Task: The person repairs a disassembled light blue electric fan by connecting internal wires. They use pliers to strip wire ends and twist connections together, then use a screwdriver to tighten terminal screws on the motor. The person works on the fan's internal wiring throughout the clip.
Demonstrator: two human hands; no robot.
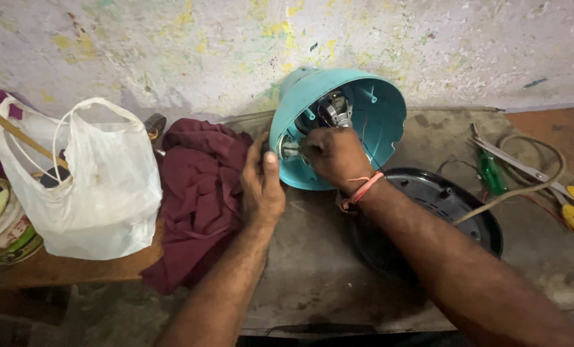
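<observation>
our right hand (334, 156) reaches into the open teal housing (377, 109), grip closed on a small part we cannot make out, just below the metal motor (336, 109). our left hand (263, 183) clamps the housing's rim, holding it tilted on the counter (312, 257). we judge the inner fittings are being worked on; the next move calls for a steady shell. a black cover (451, 202), screwdriver (491, 172), scissors (573, 202), maroon cloth (200, 193) and white bag (84, 186) lie around.
</observation>
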